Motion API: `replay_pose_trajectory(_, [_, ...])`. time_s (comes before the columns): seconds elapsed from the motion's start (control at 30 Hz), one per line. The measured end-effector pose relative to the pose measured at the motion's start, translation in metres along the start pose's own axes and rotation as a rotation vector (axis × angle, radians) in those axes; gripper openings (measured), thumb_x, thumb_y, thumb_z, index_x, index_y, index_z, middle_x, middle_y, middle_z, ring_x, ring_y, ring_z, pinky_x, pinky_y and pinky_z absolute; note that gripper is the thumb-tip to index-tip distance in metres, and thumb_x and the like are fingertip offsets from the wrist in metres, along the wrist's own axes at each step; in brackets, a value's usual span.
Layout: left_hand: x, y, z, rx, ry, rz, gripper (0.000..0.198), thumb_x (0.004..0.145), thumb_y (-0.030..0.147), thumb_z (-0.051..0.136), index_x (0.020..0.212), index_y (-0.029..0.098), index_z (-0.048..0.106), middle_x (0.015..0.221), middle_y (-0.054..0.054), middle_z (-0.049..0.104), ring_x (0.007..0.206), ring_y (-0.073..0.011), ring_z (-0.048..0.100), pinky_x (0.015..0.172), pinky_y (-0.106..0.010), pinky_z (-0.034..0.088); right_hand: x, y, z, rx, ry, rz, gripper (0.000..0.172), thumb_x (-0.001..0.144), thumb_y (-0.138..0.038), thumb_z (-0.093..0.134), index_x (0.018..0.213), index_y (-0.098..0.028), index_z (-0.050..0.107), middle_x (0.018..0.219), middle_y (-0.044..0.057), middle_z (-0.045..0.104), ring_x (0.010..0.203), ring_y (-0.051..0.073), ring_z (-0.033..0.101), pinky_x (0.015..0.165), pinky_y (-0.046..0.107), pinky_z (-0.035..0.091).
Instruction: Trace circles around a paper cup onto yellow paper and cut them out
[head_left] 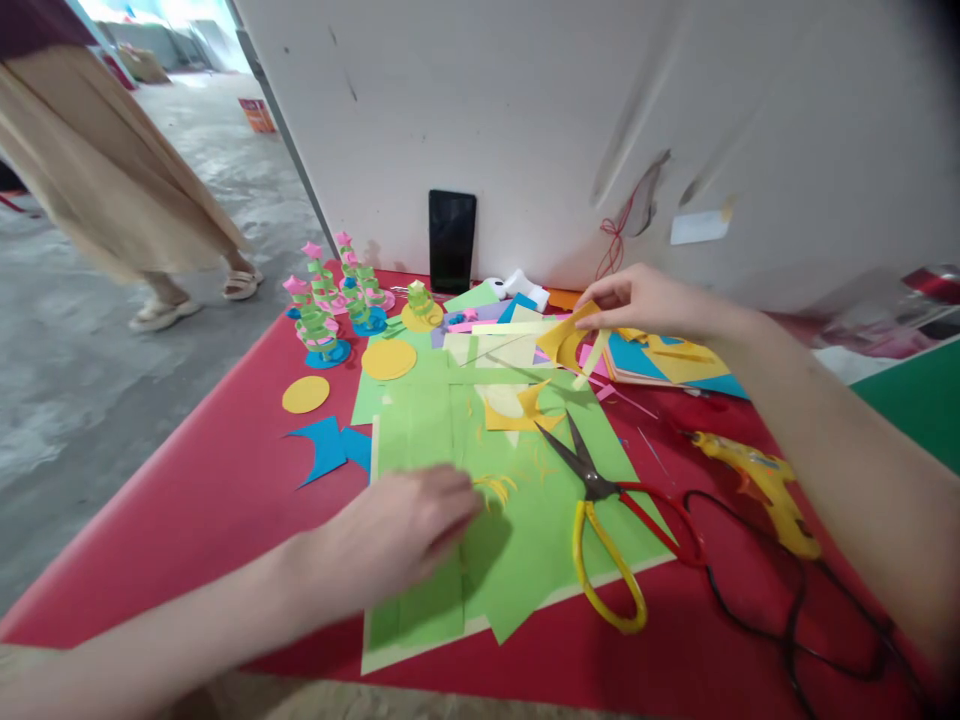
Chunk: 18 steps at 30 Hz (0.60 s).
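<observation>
My left hand (409, 525), blurred by motion, is closed low over the green paper sheets (420, 430), with thin yellow paper trimmings (495, 490) at its fingertips. Farther back, my right hand (637, 300) pinches a yellow paper scrap (559, 342) with a curved cut edge. Between the hands lies another cut yellow scrap (510, 412). Scissors (596, 487) with one red and one yellow handle rest spread apart on the green paper. Two yellow paper circles (388, 359) and blue paper offcuts (324, 450) are to the left.
Small paper trees (319, 325) with pink stars stand at the back left, near a dark phone (452, 240) leaning on the wall. A yellow glue gun (757, 485) and its black cord lie at right, before stacked coloured paper (675, 362). A person (112, 150) is beyond the table.
</observation>
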<state>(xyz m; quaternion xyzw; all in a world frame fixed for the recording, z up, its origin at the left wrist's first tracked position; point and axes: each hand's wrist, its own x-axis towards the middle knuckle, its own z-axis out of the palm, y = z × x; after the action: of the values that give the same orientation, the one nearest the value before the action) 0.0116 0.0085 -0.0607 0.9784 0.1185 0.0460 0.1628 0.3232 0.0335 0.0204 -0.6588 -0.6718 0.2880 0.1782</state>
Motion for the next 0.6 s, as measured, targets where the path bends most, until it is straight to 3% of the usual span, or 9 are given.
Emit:
replay_pose_trajectory(0.03, [0.012, -0.006, 0.002, 0.123, 0.016, -0.004, 0.018, 0.091, 0.016, 0.041, 0.086, 0.013, 0.057, 0.080, -0.004, 0.058, 0.074, -0.0151, 0.056, 0.061, -0.027, 0.049, 0.000, 0.000, 0.002, 0.020, 0.026, -0.001, 0.010, 0.072, -0.028, 0.063, 0.078, -0.020, 0.068, 0.064, -0.001, 0.063, 0.056, 0.011, 0.051, 0.049, 0.024, 0.034])
replay_pose_trajectory(0.1, [0.038, -0.018, 0.009, 0.204, 0.042, -0.015, 0.016, 0.090, 0.015, 0.042, 0.091, 0.012, 0.057, 0.091, -0.009, 0.059, 0.087, -0.0211, 0.055, 0.067, -0.031, 0.050, 0.000, 0.001, 0.006, 0.068, 0.071, 0.004, 0.007, 0.071, -0.024, 0.064, 0.075, -0.021, 0.068, 0.063, 0.000, 0.064, 0.057, 0.012, 0.053, 0.050, 0.025, 0.036])
replay_pose_trajectory(0.23, [0.076, -0.033, 0.024, 0.277, 0.037, 0.045, 0.013, 0.087, 0.011, 0.045, 0.093, 0.011, 0.057, 0.092, -0.009, 0.059, 0.088, -0.0207, 0.056, 0.077, -0.033, 0.048, 0.002, 0.005, 0.015, 0.201, 0.162, 0.031, 0.002, 0.070, -0.017, 0.065, 0.071, -0.019, 0.066, 0.068, 0.000, 0.067, 0.067, 0.015, 0.060, 0.061, 0.026, 0.045])
replay_pose_trajectory(0.43, [0.087, -0.049, 0.027, 0.344, 0.022, 0.155, 0.018, 0.085, 0.003, 0.044, 0.091, 0.012, 0.058, 0.094, -0.007, 0.060, 0.091, -0.0188, 0.056, 0.084, -0.031, 0.046, 0.013, 0.021, 0.038, 0.406, 0.281, 0.069, 0.006, 0.077, -0.009, 0.061, 0.081, -0.015, 0.061, 0.074, 0.000, 0.065, 0.066, 0.012, 0.061, 0.067, 0.027, 0.050])
replay_pose_trajectory(0.6, [0.087, -0.056, 0.025, 0.406, 0.038, 0.203, 0.017, 0.089, 0.010, 0.042, 0.095, 0.011, 0.059, 0.099, -0.010, 0.059, 0.092, -0.0209, 0.056, 0.077, -0.032, 0.049, 0.030, 0.042, 0.068, 0.494, 0.264, 0.134, 0.015, 0.086, -0.020, 0.056, 0.099, -0.012, 0.057, 0.092, 0.003, 0.062, 0.079, 0.015, 0.061, 0.069, 0.033, 0.053])
